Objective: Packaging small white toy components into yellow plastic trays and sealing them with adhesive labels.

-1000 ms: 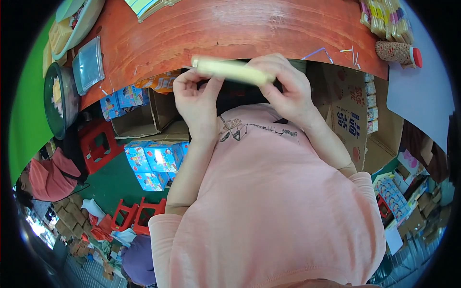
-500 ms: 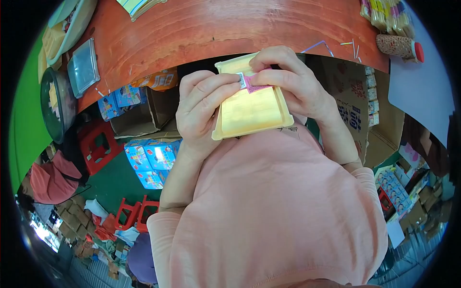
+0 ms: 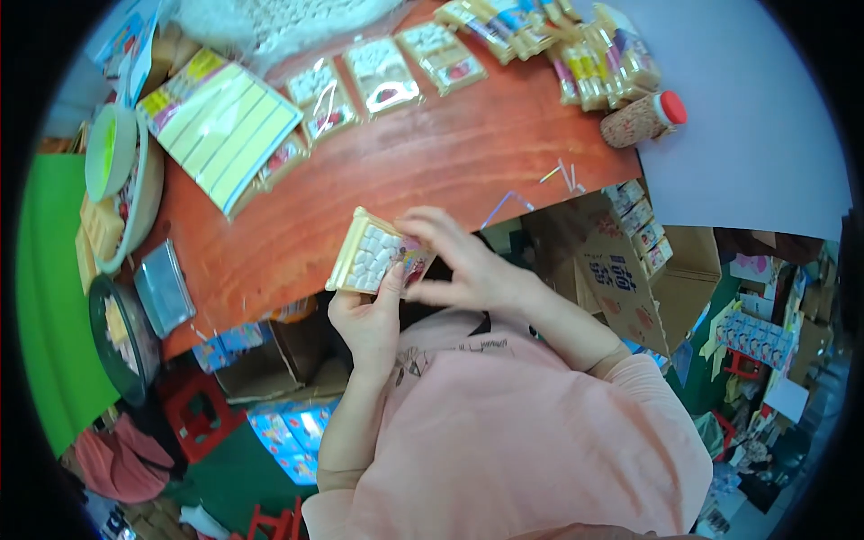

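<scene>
A pale yellow plastic tray (image 3: 346,248) is held up near the table's front edge. White pebble-like pieces (image 3: 371,256) fill one part of it, and a colourful printed picture covers the part at its right. My left hand (image 3: 364,328) grips the tray's lower edge, its thumb pressed on the front and its other fingers behind, hidden. At the tray's right end is my right hand (image 3: 468,270), thumb and fingers spread apart around the corner. Its fingertips are slightly blurred, and contact with the tray cannot be made out clearly.
Wrapped trays (image 3: 382,76) lie in a row at the table's back, beside a stack of printed cards (image 3: 220,126). A red-lidded jar (image 3: 630,121) and wrapped packs (image 3: 598,67) sit at right. Clear sleeves (image 3: 165,288) and a dark bowl (image 3: 106,315) are at left; a cardboard box (image 3: 666,310) stands below.
The tray has turned from its plain yellow back to its filled front and moved left and down in view. My right hand's fingers have spread from the pink-and-white label. The view has shifted toward the tabletop.
</scene>
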The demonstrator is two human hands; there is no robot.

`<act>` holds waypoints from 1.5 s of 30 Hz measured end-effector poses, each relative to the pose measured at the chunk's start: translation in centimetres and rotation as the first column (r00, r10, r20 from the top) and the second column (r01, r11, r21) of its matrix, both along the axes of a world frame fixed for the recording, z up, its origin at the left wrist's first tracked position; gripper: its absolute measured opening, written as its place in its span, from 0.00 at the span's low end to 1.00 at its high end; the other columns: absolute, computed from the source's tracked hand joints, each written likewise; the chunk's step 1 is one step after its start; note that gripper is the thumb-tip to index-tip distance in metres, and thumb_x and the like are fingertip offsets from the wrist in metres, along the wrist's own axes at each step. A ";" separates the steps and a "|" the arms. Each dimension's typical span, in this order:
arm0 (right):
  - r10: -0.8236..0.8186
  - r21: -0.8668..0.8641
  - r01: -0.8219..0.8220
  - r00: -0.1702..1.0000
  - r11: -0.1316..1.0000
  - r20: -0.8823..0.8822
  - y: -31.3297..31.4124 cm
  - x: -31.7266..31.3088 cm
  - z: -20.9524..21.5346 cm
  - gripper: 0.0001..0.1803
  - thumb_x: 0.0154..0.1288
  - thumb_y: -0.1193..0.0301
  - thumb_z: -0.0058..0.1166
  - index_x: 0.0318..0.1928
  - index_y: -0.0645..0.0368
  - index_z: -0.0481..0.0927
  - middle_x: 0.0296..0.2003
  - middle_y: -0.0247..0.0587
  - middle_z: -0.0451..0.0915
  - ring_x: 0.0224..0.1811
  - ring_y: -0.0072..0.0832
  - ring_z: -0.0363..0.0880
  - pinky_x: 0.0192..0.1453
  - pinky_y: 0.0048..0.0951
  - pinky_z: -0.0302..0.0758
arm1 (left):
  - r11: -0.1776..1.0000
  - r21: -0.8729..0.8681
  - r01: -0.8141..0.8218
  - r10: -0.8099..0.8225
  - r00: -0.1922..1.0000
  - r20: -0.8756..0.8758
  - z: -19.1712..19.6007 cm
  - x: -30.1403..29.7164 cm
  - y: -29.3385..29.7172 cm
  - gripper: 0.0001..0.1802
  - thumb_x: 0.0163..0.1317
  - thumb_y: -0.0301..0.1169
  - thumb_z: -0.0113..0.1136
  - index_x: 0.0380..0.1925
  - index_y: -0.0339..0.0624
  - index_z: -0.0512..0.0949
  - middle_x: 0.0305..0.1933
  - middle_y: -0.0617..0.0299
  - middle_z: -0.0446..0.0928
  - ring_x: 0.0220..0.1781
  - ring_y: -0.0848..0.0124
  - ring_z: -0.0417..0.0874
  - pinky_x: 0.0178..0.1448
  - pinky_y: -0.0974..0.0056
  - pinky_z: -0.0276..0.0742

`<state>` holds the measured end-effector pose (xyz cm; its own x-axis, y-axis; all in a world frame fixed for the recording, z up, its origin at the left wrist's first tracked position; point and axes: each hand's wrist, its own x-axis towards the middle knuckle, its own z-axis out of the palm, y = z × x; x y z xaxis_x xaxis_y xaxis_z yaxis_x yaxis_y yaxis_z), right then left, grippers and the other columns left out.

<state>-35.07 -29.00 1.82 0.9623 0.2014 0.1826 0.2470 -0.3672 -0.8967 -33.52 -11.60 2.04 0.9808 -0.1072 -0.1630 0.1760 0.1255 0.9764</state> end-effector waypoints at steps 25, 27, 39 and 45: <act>-0.664 -0.900 0.434 0.686 0.045 0.297 -27.9 24.8 6.9 0.34 0.66 0.43 0.45 0.56 0.60 0.78 0.50 0.58 0.82 0.53 0.53 0.80 0.58 0.49 0.74 | 0.981 -0.023 0.194 -0.195 0.980 -0.033 -3.6 5.2 -1.2 0.12 0.71 0.23 0.55 0.53 0.36 0.76 0.49 0.60 0.81 0.41 0.77 0.81 0.42 0.72 0.80; -0.666 -0.926 0.368 0.712 0.085 0.222 -27.7 25.5 6.3 0.36 0.68 0.41 0.41 0.56 0.60 0.79 0.50 0.60 0.82 0.55 0.53 0.80 0.59 0.50 0.73 | 0.979 -0.023 0.204 -0.204 0.979 -0.009 -3.8 5.0 -1.0 0.12 0.71 0.23 0.55 0.52 0.36 0.76 0.48 0.61 0.81 0.40 0.77 0.81 0.42 0.72 0.81; -0.117 -0.698 0.598 0.786 0.395 0.607 -19.4 23.8 3.4 0.21 0.68 0.54 0.56 0.50 0.55 0.82 0.50 0.52 0.81 0.53 0.49 0.79 0.58 0.45 0.74 | 0.777 0.134 -0.615 0.567 0.777 0.274 -1.2 20.3 9.7 0.20 0.67 0.31 0.62 0.54 0.29 0.74 0.49 0.57 0.78 0.46 0.72 0.80 0.52 0.67 0.76; 0.071 -0.608 0.410 0.788 0.680 0.611 -2.7 22.5 -0.7 0.15 0.63 0.66 0.61 0.48 0.57 0.82 0.53 0.45 0.80 0.57 0.43 0.76 0.64 0.44 0.69 | 0.778 0.208 -0.593 0.553 0.803 0.220 -2.8 29.1 12.2 0.27 0.62 0.29 0.66 0.56 0.21 0.71 0.52 0.46 0.79 0.49 0.66 0.82 0.47 0.66 0.80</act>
<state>-12.59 -31.74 1.13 0.7575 0.3389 0.5580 0.4556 -0.8866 -0.0800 -4.38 0.60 -0.79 0.8606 0.5079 0.0378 0.0127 -0.0956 0.9953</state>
